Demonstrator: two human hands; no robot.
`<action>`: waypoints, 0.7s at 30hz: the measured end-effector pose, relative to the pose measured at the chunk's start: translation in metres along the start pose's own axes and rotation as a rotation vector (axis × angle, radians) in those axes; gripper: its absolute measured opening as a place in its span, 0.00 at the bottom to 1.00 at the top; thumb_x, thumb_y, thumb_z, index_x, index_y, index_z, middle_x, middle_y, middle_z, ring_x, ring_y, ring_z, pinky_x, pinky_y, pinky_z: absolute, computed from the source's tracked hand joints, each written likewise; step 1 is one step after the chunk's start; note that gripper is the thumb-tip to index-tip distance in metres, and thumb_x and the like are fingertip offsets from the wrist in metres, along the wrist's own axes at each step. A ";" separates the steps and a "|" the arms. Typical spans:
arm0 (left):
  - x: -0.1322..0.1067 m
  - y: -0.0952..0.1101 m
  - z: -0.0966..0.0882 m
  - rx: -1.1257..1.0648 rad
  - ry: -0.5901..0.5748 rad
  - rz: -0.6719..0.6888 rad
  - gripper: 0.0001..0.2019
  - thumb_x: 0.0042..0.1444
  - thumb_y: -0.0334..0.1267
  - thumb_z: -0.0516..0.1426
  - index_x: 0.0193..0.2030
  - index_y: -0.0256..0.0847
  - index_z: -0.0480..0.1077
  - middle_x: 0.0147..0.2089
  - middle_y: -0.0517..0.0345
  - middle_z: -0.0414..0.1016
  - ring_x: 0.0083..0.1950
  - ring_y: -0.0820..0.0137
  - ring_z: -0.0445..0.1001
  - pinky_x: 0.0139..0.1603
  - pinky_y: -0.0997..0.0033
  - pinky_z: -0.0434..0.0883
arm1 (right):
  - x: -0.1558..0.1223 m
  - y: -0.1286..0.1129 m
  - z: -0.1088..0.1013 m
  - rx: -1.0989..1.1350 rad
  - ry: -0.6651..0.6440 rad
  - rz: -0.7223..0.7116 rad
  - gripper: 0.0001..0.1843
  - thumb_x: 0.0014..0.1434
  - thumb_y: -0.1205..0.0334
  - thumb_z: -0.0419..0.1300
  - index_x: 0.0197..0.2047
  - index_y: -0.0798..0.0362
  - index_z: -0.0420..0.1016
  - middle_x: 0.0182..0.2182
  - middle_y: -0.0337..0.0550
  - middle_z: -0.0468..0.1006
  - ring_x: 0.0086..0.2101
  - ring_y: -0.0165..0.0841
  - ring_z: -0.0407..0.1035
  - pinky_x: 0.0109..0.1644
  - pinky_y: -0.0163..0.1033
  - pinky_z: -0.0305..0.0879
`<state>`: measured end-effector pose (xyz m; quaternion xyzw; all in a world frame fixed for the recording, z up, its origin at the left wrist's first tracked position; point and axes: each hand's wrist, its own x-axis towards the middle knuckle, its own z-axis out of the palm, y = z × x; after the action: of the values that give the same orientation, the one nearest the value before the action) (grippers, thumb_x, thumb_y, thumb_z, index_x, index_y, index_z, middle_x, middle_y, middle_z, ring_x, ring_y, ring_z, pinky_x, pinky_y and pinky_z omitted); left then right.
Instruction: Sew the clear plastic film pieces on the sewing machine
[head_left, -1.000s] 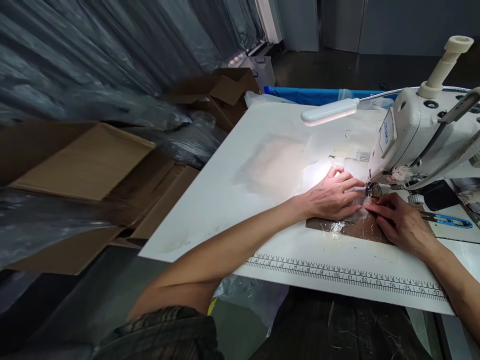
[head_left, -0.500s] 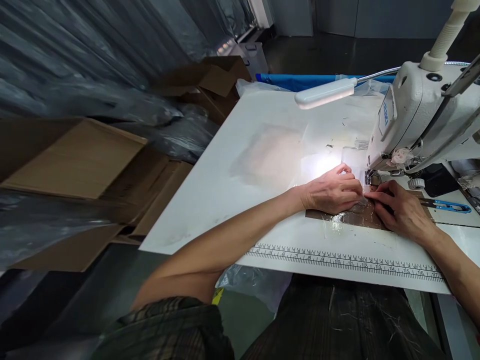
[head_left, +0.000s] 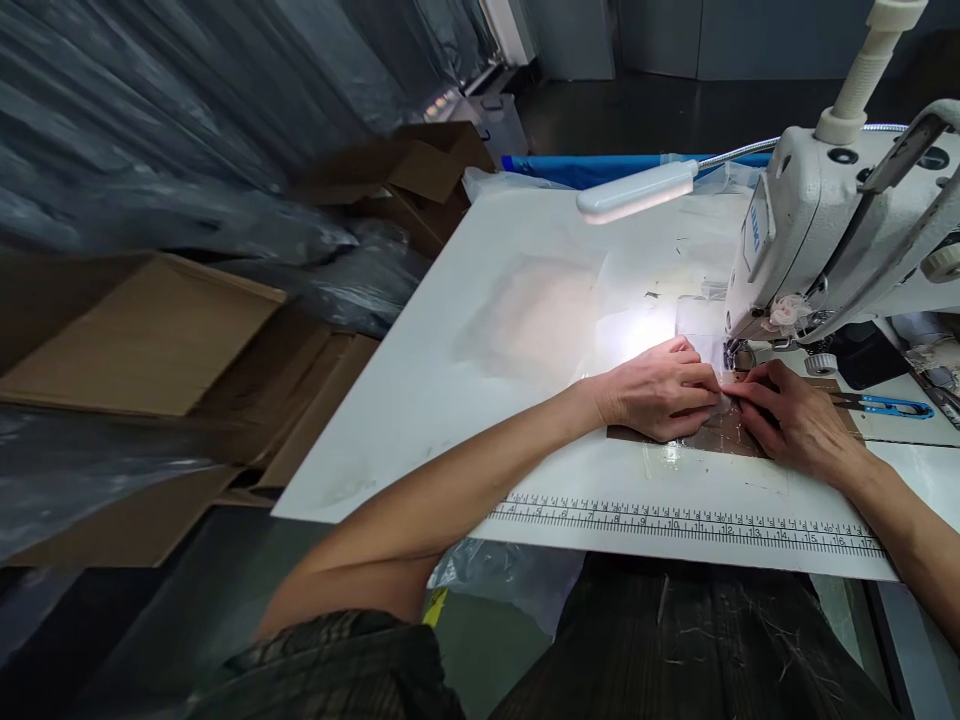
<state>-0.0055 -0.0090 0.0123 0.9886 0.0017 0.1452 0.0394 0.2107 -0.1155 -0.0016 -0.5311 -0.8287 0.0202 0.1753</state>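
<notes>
We seem partway: sheer cloth (head_left: 725, 410) lies beside the sewing machine's (head_left: 806, 215) needle, behind the desk's (head_left: 405, 430) front edge; our right hand (head_left: 799, 415) pinches it, our left hand's (head_left: 660, 393) grip we can't tell.

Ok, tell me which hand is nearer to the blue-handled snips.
Right. The right hand is just left of the blue-handled snips, close to their dark blades; the left hand is farther left, beyond the right hand.
</notes>
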 end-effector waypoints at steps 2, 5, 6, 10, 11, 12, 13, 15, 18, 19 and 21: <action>0.000 0.001 -0.001 0.006 0.003 0.000 0.13 0.64 0.38 0.49 0.40 0.41 0.75 0.43 0.53 0.79 0.36 0.67 0.70 0.42 0.61 0.62 | 0.000 0.000 0.001 0.001 0.017 -0.013 0.20 0.68 0.59 0.47 0.54 0.51 0.77 0.44 0.52 0.73 0.37 0.37 0.70 0.35 0.41 0.72; 0.001 0.001 -0.002 0.004 -0.008 0.001 0.13 0.62 0.40 0.49 0.40 0.40 0.75 0.42 0.52 0.79 0.35 0.66 0.69 0.42 0.60 0.62 | 0.000 0.000 0.002 -0.003 0.044 -0.029 0.21 0.69 0.58 0.46 0.53 0.52 0.78 0.43 0.53 0.73 0.35 0.37 0.71 0.35 0.42 0.73; 0.001 0.001 -0.002 0.003 -0.015 0.001 0.13 0.61 0.40 0.50 0.40 0.41 0.75 0.42 0.52 0.79 0.36 0.66 0.69 0.42 0.59 0.62 | 0.000 0.000 0.002 -0.004 0.049 -0.030 0.21 0.69 0.58 0.46 0.52 0.52 0.78 0.43 0.53 0.73 0.35 0.37 0.71 0.35 0.42 0.73; 0.001 0.000 -0.003 -0.009 -0.021 -0.004 0.14 0.59 0.42 0.51 0.40 0.40 0.75 0.42 0.52 0.78 0.36 0.65 0.69 0.43 0.59 0.62 | 0.000 -0.001 0.002 -0.002 0.060 -0.035 0.20 0.69 0.59 0.47 0.51 0.53 0.78 0.42 0.53 0.74 0.35 0.38 0.72 0.34 0.43 0.74; 0.000 0.000 -0.004 -0.016 -0.006 -0.001 0.14 0.59 0.42 0.51 0.40 0.40 0.75 0.41 0.52 0.78 0.36 0.65 0.69 0.43 0.59 0.62 | 0.000 -0.002 0.002 -0.001 0.063 -0.034 0.20 0.68 0.59 0.47 0.51 0.53 0.78 0.43 0.53 0.74 0.36 0.38 0.72 0.34 0.43 0.74; 0.000 0.000 -0.004 -0.021 0.011 0.003 0.14 0.59 0.42 0.51 0.40 0.39 0.75 0.41 0.52 0.78 0.36 0.66 0.69 0.43 0.59 0.62 | 0.000 -0.002 0.001 0.000 0.067 -0.030 0.20 0.68 0.59 0.47 0.51 0.53 0.78 0.43 0.54 0.74 0.36 0.38 0.72 0.34 0.43 0.74; 0.000 -0.001 -0.004 -0.024 0.025 0.007 0.13 0.59 0.42 0.51 0.39 0.39 0.75 0.41 0.53 0.78 0.35 0.66 0.69 0.43 0.59 0.62 | 0.000 -0.003 0.001 -0.001 0.069 -0.024 0.20 0.69 0.60 0.47 0.51 0.54 0.78 0.43 0.54 0.73 0.36 0.38 0.73 0.34 0.43 0.74; 0.000 -0.001 -0.003 -0.020 0.042 0.009 0.13 0.59 0.42 0.51 0.37 0.40 0.75 0.41 0.53 0.78 0.35 0.67 0.69 0.43 0.60 0.61 | 0.000 -0.004 0.000 -0.003 0.060 -0.014 0.20 0.69 0.60 0.47 0.51 0.54 0.78 0.43 0.54 0.73 0.37 0.38 0.73 0.34 0.42 0.74; 0.001 0.000 -0.002 -0.001 0.045 0.006 0.13 0.60 0.42 0.51 0.36 0.40 0.75 0.40 0.54 0.78 0.35 0.67 0.69 0.44 0.59 0.61 | 0.000 -0.005 -0.001 -0.010 0.028 0.004 0.19 0.69 0.60 0.47 0.53 0.51 0.77 0.44 0.53 0.73 0.38 0.38 0.72 0.35 0.42 0.74; 0.001 0.000 -0.001 0.007 0.044 0.000 0.13 0.60 0.42 0.51 0.35 0.40 0.75 0.40 0.54 0.78 0.35 0.67 0.69 0.45 0.59 0.61 | 0.000 -0.005 -0.001 -0.013 0.014 0.012 0.19 0.68 0.60 0.47 0.53 0.51 0.76 0.45 0.52 0.73 0.39 0.38 0.72 0.36 0.42 0.74; 0.001 0.000 0.000 0.016 0.041 -0.012 0.13 0.61 0.41 0.50 0.35 0.40 0.75 0.40 0.54 0.78 0.36 0.66 0.70 0.46 0.58 0.61 | 0.000 -0.006 -0.001 -0.023 -0.008 0.034 0.19 0.68 0.60 0.48 0.54 0.50 0.76 0.45 0.52 0.72 0.40 0.38 0.71 0.36 0.41 0.73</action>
<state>-0.0048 -0.0094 0.0131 0.9857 0.0098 0.1653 0.0323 0.2054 -0.1180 0.0011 -0.5470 -0.8204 0.0159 0.1657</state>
